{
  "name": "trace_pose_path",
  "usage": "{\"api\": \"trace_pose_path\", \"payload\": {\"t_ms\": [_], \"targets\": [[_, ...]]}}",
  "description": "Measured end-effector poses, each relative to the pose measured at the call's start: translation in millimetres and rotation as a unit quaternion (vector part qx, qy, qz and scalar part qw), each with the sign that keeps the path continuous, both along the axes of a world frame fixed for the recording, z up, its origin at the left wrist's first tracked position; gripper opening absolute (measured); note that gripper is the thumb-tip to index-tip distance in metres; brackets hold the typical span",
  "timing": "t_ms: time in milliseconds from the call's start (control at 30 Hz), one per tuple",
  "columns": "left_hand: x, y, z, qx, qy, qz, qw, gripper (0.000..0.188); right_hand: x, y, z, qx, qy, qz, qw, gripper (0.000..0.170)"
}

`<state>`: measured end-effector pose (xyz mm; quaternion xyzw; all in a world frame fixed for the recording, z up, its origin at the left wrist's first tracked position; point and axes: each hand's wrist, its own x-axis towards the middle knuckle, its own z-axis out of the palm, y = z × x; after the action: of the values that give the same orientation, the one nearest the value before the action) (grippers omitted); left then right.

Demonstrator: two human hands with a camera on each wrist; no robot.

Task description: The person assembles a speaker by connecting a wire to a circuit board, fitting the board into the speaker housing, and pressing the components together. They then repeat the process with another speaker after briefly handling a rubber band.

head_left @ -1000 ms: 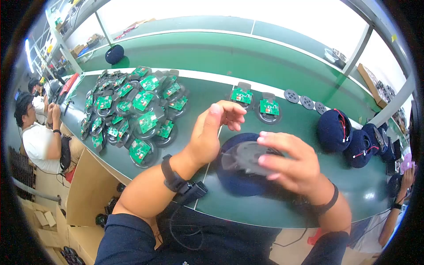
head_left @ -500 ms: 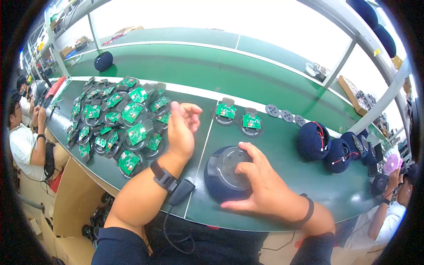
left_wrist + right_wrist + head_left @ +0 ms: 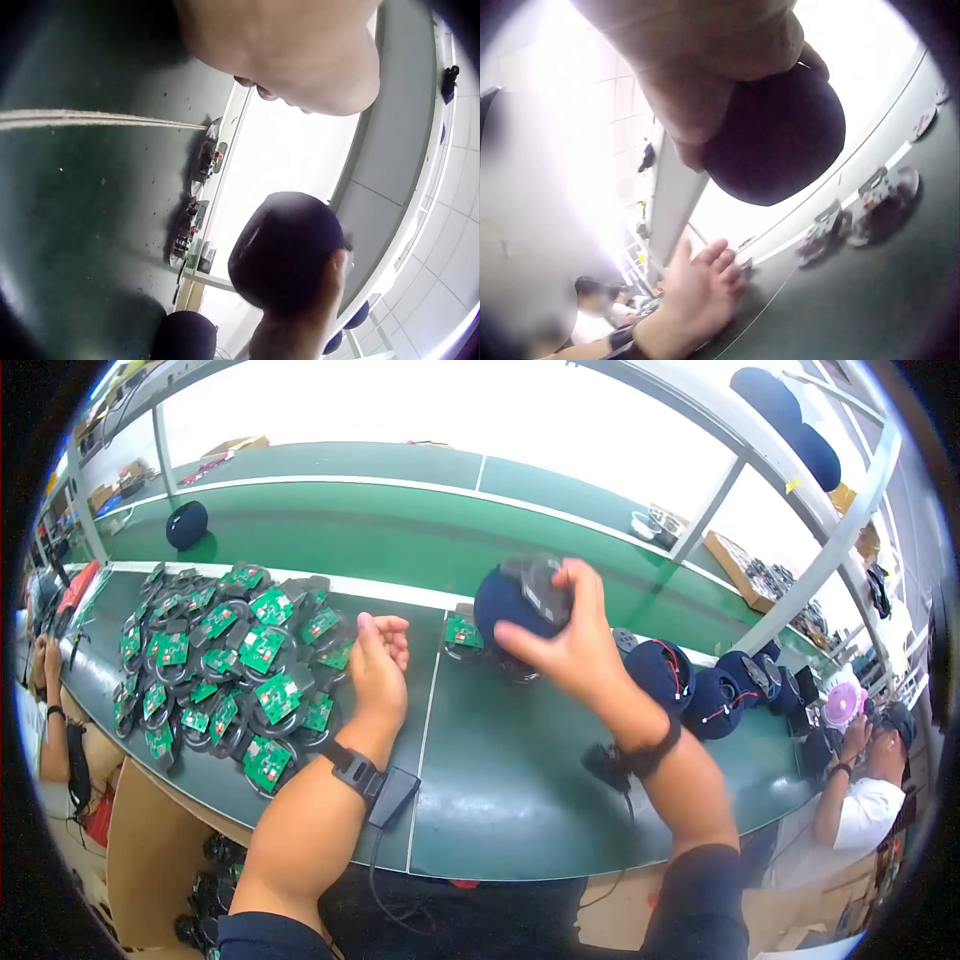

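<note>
The right hand (image 3: 572, 642), thumb and fingers spread round it, grips a dark blue housing (image 3: 503, 606) above the desk (image 3: 520, 790); its disc (image 3: 541, 586) seems fitted, though blur leaves that uncertain. The left hand (image 3: 380, 678), relaxed, holds nothing. Piled circuit boards (image 3: 262, 649) apparently await fitting.

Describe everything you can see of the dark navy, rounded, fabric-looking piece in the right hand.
The dark navy, rounded, fabric-looking piece has a dark grey, plastic-looking cover on one side, blurred in the head view. The right hand grips it, thumb against the navy surface, holding it raised off the dark green tabletop. The left hand is apart from it.
</note>
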<state>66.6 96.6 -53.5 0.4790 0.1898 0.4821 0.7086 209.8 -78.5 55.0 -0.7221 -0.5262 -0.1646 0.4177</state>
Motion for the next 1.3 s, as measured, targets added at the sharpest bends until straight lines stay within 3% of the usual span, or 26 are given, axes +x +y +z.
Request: {"api": "trace_pose_path", "payload": {"t_ms": [167, 200, 367, 633, 833, 967, 1033, 1100, 1200, 1300], "targets": [[1, -1, -1, 0.016, 0.009, 0.005, 1.0, 0.055, 71, 70, -5, -0.061, 0.05, -0.177, 0.981, 0.087], [0, -2, -1, 0.031, 0.015, 0.01, 0.999, 0.051, 79, 78, -13, -0.06, 0.047, -0.169, 0.983, 0.087], [1, -7, -3, 0.043, 0.021, -0.001, 0.999, 0.042, 103, 106, -39, -0.137, 0.103, -0.314, 0.934, 0.094], [0, -12, -2, 0.07, 0.039, -0.024, 0.996, 0.037, 135, 131, -54, -0.103, 0.083, -0.395, 0.909, 0.097], [1, -10, -1, 0.094, 0.035, -0.013, 0.995, 0.036, 145, 100, -40, -0.178, 0.088, -0.423, 0.884, 0.106], [4, -11, -4, 0.079, 0.031, -0.026, 0.996, 0.036, 155, 61, -30, -0.126, -0.028, -0.392, 0.911, 0.086], [5, -11, -5, 0.075, 0.019, -0.033, 0.996, 0.036, 140, 41, -9, -0.327, 0.055, -0.289, 0.898, 0.078], [6, -14, -4, 0.082, 0.022, -0.036, 0.996, 0.035, 129, 23, -16, -0.361, 0.02, -0.273, 0.892, 0.076], [7, -14, -7, 0.071, 0.019, -0.048, 0.996, 0.036, 92, 18, -8, -0.502, 0.032, -0.264, 0.823, 0.084], [6, -14, -6, 0.06, 0.012, -0.065, 0.996, 0.037, 95, 19, -20, -0.514, 0.04, -0.248, 0.82, 0.089]]}}
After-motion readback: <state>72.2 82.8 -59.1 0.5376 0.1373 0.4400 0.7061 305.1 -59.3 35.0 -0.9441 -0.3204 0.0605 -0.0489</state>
